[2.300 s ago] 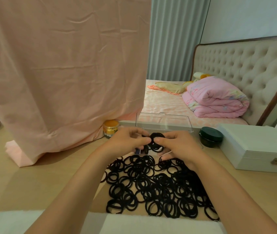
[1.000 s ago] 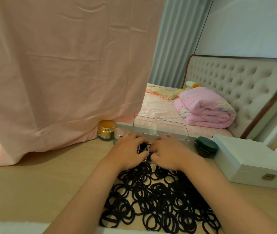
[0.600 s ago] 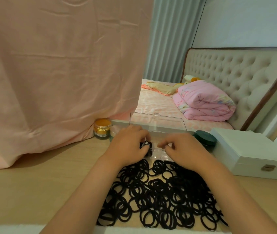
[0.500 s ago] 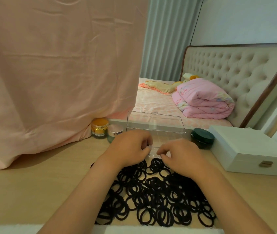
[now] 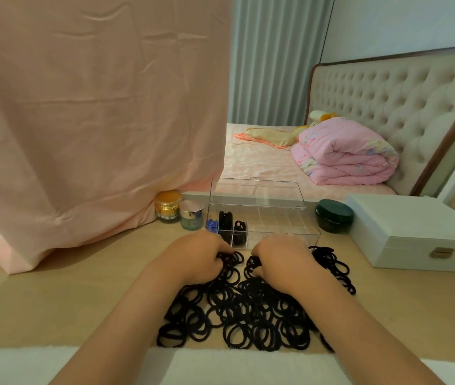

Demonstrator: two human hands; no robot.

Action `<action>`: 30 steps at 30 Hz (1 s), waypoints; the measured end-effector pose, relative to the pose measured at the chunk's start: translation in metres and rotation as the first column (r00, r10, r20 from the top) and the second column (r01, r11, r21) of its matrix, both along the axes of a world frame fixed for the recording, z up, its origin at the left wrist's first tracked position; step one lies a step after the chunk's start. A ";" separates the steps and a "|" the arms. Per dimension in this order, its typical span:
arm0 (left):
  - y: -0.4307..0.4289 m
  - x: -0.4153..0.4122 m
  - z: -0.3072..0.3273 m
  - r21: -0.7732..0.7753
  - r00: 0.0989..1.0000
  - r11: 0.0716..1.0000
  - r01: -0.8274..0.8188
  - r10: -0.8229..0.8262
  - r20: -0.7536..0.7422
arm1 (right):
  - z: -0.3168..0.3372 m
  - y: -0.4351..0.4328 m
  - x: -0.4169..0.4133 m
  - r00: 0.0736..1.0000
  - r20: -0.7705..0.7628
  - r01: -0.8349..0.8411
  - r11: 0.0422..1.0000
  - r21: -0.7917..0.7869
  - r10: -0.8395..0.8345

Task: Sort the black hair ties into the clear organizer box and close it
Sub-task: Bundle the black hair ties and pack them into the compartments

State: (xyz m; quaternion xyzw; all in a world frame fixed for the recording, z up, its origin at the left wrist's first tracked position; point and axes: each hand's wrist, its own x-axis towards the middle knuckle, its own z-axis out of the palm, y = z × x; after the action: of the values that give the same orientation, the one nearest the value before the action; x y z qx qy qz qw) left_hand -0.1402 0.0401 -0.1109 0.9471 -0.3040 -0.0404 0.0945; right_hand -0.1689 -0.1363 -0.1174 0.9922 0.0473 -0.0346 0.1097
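The left hand and right hand curl fingers into the far edge of the loose black elastic hair ties pile, actual grip indeterminable, just before the clear plastic organizer box, lid raised, some ties in its left compartments.

No readable text anywhere, tbh. Gold jar, silver-lid jar, dark green jar, mid frame: any label too small and blurry to make out. White box, right side: nothing legible either.
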 end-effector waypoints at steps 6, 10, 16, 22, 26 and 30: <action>0.002 0.003 -0.001 0.026 0.998 0.998 0.054 -0.055 0.024 | -0.002 0.000 -0.005 0.994 0.076 -0.079 0.996 -0.027 0.081; -0.001 0.006 -0.006 -0.008 0.997 0.998 0.063 -0.063 0.055 | 0.004 -0.009 -0.002 0.996 0.055 -0.076 0.956 0.284 0.063; 0.002 0.007 0.004 -0.471 0.976 0.878 -0.084 -0.023 -0.216 | 0.038 -0.026 -0.013 1.000 -0.009 0.016 0.602 0.798 -0.014; 0.004 0.015 0.003 -0.607 0.920 0.737 -0.297 0.051 -0.388 | 0.047 -0.028 -0.018 0.987 -0.158 0.158 0.032 0.987 0.011; -0.001 0.014 0.001 -0.639 0.874 0.678 -0.362 0.009 -0.486 | 0.043 -0.014 -0.019 0.985 -0.151 0.162 -0.152 0.975 0.079; -0.004 0.013 0.004 -0.664 0.780 0.603 -0.441 -0.109 -0.617 | 0.032 0.002 -0.017 0.991 -0.110 0.103 -0.088 0.991 -0.070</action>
State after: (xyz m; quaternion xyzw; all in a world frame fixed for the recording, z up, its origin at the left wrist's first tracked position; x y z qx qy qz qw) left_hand -0.1273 0.0364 -0.1066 0.7696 -0.1482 -0.1924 0.5906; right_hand -0.1859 -0.1346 -0.0857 0.7531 -0.0054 -0.0068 -0.6578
